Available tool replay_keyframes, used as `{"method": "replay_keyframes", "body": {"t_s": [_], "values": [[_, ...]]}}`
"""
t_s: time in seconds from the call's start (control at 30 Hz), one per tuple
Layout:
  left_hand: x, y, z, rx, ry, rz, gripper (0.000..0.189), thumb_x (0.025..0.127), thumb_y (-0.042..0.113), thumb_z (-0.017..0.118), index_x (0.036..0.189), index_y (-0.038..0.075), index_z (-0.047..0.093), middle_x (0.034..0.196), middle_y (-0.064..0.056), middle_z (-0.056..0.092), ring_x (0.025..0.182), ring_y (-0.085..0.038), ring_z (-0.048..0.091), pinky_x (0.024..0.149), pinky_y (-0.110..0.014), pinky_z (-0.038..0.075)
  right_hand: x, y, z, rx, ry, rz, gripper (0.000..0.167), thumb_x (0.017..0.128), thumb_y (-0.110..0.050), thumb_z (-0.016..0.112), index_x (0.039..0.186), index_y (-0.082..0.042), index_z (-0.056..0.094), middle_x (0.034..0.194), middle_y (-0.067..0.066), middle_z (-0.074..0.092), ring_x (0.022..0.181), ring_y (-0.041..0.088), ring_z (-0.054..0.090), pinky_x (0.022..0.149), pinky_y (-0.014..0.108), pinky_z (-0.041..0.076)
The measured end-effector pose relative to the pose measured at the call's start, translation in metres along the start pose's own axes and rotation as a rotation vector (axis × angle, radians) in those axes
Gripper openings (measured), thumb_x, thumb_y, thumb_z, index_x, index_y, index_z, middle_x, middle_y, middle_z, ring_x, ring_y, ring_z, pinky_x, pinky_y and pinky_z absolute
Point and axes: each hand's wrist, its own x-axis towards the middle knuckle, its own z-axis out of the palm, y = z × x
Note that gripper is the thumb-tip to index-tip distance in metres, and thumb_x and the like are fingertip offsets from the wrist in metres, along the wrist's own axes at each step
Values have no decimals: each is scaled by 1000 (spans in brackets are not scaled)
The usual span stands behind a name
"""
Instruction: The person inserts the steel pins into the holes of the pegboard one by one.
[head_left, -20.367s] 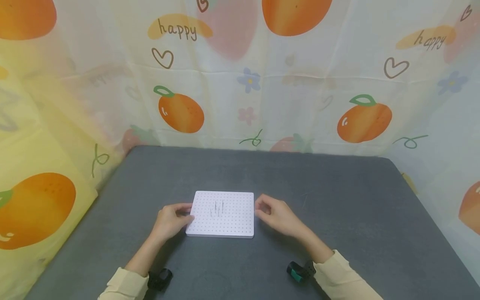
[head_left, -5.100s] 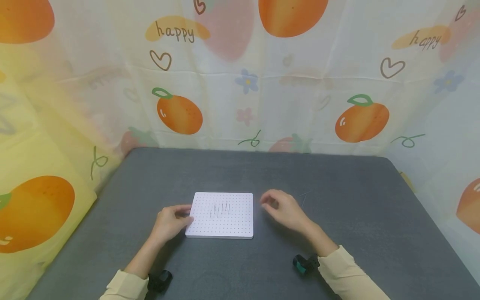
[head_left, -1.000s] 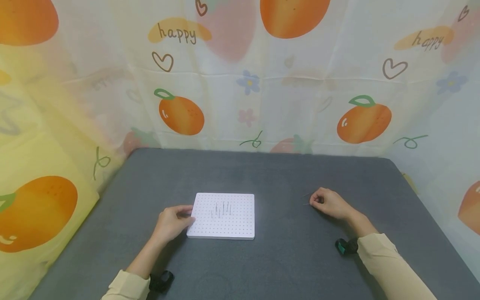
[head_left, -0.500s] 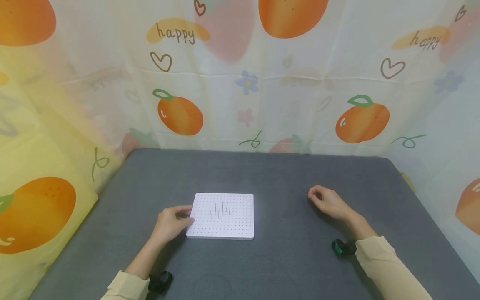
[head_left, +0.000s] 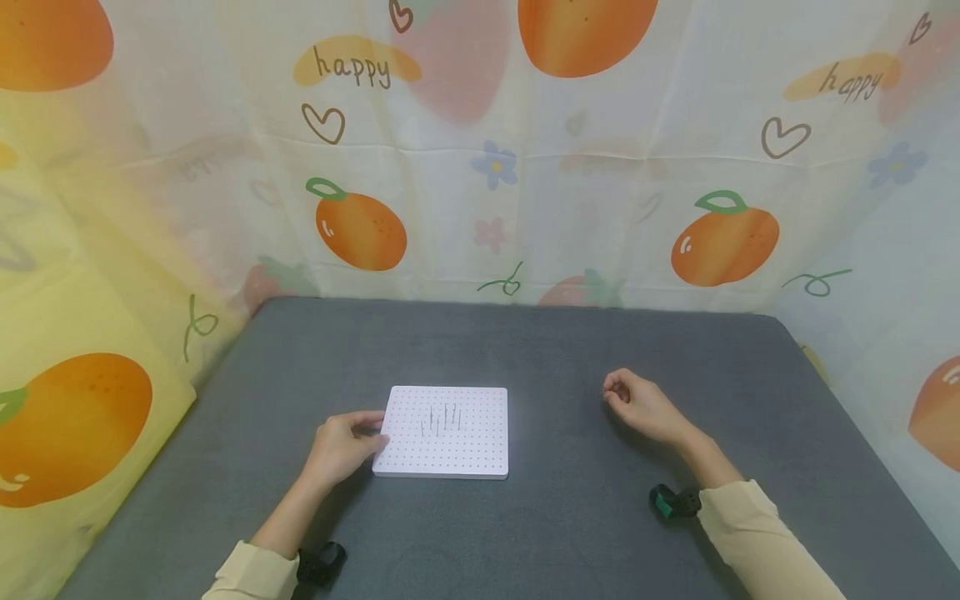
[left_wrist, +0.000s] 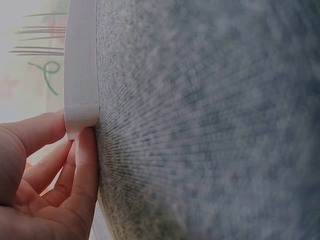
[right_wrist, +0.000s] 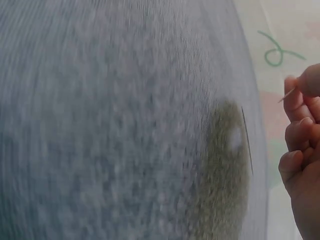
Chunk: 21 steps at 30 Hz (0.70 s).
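Observation:
A white pegboard with rows of small holes lies on the dark table. Several thin needles stand upright in it, left of its middle. My left hand pinches the board's left edge, thumb against the top face and fingertips at the underside in the left wrist view. Well to the right of the board, my right hand is raised over the table. Between its thumb and index finger it pinches a thin needle, whose tip pokes out in the right wrist view; the other fingers are curled.
Another needle lies on the table near the right hand. Behind the table hangs a pale curtain printed with oranges and hearts. Dark camera bands sit on both wrists.
Over the longer span, more needles have come to stand in the board. The right hand reached the needles lying at the right, pinched one and has shifted slightly left. The left hand stays put.

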Motion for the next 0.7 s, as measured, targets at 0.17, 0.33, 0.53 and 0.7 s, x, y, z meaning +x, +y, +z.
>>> {"method": "replay_keyframes", "body": {"t_s": [0.17, 0.33, 0.53, 0.7], "values": [[0, 0, 0, 8, -1, -2, 38, 76, 9, 70, 113, 1, 64, 102, -14, 67, 72, -16, 62, 53, -23, 43, 1, -8, 3, 34, -6, 0, 8, 89, -9, 54, 96, -7, 51, 85, 3, 62, 68, 9, 51, 56, 25, 39], [0, 1, 0, 15, 3, -8, 38, 76, 9, 70, 113, 1, 63, 102, -15, 66, 72, -16, 61, 53, -23, 44, 2, -16, 7, 70, 5, -21, 6, 91, -10, 54, 95, -10, 49, 91, 3, 66, 71, 10, 57, 54, 25, 40], [-1, 2, 1, 20, 1, -13, 39, 76, 8, 70, 114, 0, 63, 103, -16, 66, 72, -16, 61, 52, -23, 44, 4, -28, 12, 81, 46, -86, 7, 91, -13, 56, 94, -14, 49, 89, 3, 67, 64, 9, 54, 52, 25, 38], [-1, 2, 0, 15, -2, -16, 39, 77, 8, 70, 114, 1, 63, 103, -16, 66, 71, -16, 61, 53, -24, 44, 5, -36, 19, 41, 93, -148, 9, 88, -13, 60, 92, -16, 52, 86, -3, 67, 62, 6, 48, 53, 24, 37]]}}
